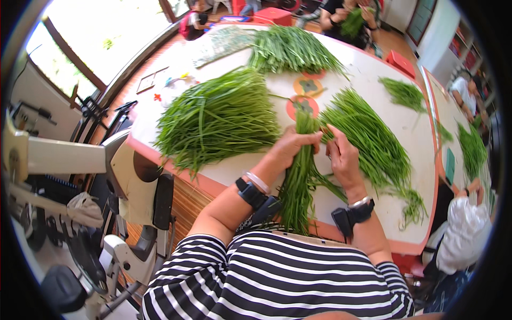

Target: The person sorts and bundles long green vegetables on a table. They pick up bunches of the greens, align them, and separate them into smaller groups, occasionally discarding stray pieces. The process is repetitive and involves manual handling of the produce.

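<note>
My left hand (292, 146) is wrapped round a bunch of long green garlic chives (297, 194). The bunch stands roughly lengthwise before me, its lower leaves hanging over the table's near edge toward my striped shirt. Close on the right of the bunch, my right hand (344, 158) has its thumb and fingers pinched together; what they hold is too small to make out. A big pile of garlic chives (218, 117) lies to the left of my hands. Another pile of garlic chives (368, 138) spreads out to the right, with some stray leaves at its near end.
On the white table (256, 166) lie a far chive pile (293, 50), a small chive heap (402, 93) and a patterned sheet (221, 45). Exercise equipment (138, 181) stands at the left. Across the table a person (349, 24) handles greens; others sit at a second table, right.
</note>
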A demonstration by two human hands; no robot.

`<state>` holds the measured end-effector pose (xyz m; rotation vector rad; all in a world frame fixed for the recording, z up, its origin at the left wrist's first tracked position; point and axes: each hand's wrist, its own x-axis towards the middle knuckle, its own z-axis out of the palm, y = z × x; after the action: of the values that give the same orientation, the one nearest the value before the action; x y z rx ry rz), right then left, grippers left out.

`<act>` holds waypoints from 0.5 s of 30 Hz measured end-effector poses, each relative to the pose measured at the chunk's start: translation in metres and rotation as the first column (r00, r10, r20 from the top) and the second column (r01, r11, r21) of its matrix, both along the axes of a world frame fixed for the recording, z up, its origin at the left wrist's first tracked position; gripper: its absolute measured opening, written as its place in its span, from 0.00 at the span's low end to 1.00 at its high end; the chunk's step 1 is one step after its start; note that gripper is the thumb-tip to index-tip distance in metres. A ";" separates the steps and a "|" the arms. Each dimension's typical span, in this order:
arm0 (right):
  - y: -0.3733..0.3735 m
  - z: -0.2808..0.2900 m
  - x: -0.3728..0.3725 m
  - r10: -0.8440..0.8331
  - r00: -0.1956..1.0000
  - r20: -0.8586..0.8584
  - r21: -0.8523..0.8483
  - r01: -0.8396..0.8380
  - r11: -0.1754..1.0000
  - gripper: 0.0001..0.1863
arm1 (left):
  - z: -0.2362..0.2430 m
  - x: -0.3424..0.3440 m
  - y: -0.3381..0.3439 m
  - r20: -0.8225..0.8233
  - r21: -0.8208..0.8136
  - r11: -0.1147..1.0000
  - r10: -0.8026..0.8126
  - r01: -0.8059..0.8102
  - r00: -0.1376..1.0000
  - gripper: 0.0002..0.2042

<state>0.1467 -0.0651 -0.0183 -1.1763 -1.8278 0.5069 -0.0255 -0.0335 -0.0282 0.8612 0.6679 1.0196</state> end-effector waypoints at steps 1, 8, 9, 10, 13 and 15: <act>0.000 -0.005 0.000 0.018 1.000 -0.010 0.031 -0.018 0.999 0.20 | -0.002 0.003 0.000 0.028 0.007 1.000 -0.010 0.010 1.000 0.06; -0.002 -0.003 -0.009 0.072 0.995 -0.061 0.052 -0.069 0.996 0.22 | 0.001 0.002 -0.002 0.109 0.039 0.998 -0.059 0.056 0.992 0.05; -0.001 -0.003 -0.009 0.073 0.997 -0.034 0.049 -0.071 0.996 0.22 | 0.001 0.001 -0.003 0.102 0.031 0.998 -0.062 0.059 0.993 0.05; -0.001 -0.003 -0.008 0.073 0.997 -0.007 0.047 -0.072 0.996 0.22 | 0.001 -0.001 -0.002 0.095 0.024 0.998 -0.065 0.063 0.993 0.05; -0.001 -0.007 -0.003 0.057 0.995 0.078 0.061 -0.062 0.996 0.20 | -0.001 -0.003 -0.002 0.089 -0.030 0.999 -0.037 0.040 0.995 0.05; 0.001 -0.011 0.000 0.046 0.986 0.160 0.094 -0.061 0.994 0.18 | -0.003 -0.004 -0.003 0.116 -0.084 0.996 0.008 0.002 0.993 0.06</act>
<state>0.1472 -0.0644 -0.0288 -1.1295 -2.0007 0.3573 -0.0291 -0.0365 -0.0307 0.7220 0.6085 1.0293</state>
